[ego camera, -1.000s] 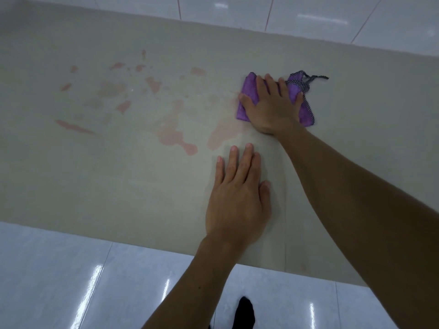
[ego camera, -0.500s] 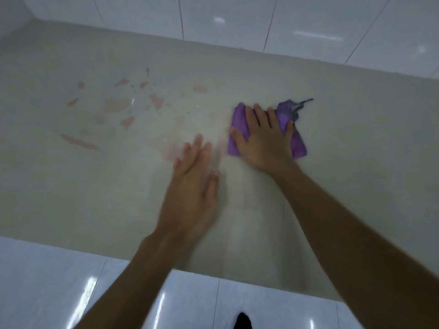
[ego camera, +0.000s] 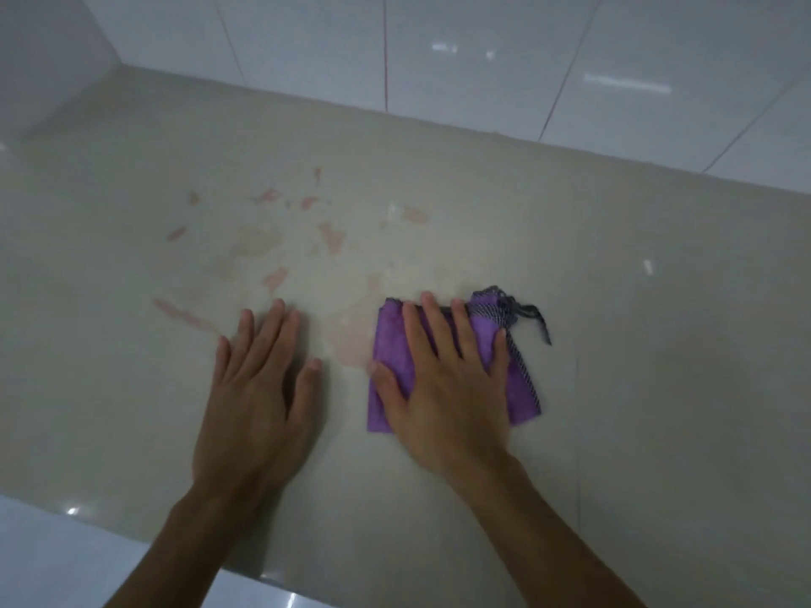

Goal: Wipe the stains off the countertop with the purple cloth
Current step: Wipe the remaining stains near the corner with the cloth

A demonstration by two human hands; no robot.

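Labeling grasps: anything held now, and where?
No grip. Right hand lies flat on the middle of the purple cloth; left hand flat on bare countertop.

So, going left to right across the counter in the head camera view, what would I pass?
Long pink streak → left hand → faint pink smear → right hand pressed flat on the purple cloth → cloth's dark loop.

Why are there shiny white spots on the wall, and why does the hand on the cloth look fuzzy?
Head view: the spots on the wall tiles are lamp glare; the right hand on the cloth is slightly smeared, probably from moving; the left hand looks sharper; the counter is dim.
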